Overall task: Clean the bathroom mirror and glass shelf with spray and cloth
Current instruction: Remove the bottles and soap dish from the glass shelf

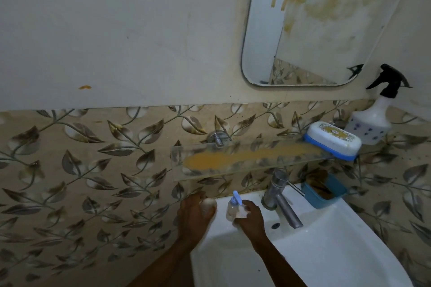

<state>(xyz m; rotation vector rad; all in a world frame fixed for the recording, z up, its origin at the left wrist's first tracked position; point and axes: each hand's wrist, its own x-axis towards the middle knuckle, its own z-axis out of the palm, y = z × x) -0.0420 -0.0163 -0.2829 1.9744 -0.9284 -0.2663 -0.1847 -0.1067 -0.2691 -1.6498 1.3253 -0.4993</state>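
Note:
The mirror (326,37) hangs at upper right, smeared with yellow-brown streaks. Below it the glass shelf (245,158) carries a long orange stain. A white spray bottle (370,123) with a black trigger stands at the shelf's right end, beside a white and blue soap box (333,143). My left hand (194,213) rests on the sink's back left corner, fingers around a small pale round object (209,204). My right hand (250,215) holds a small clear pump bottle (233,207) with a blue top on the sink rim. I see no cloth.
The white sink (326,251) fills the lower right, with a chrome tap (278,196) at its back. A blue tub (324,191) with brown contents sits on the rim right of the tap. Leaf-patterned tiles (81,182) cover the lower wall.

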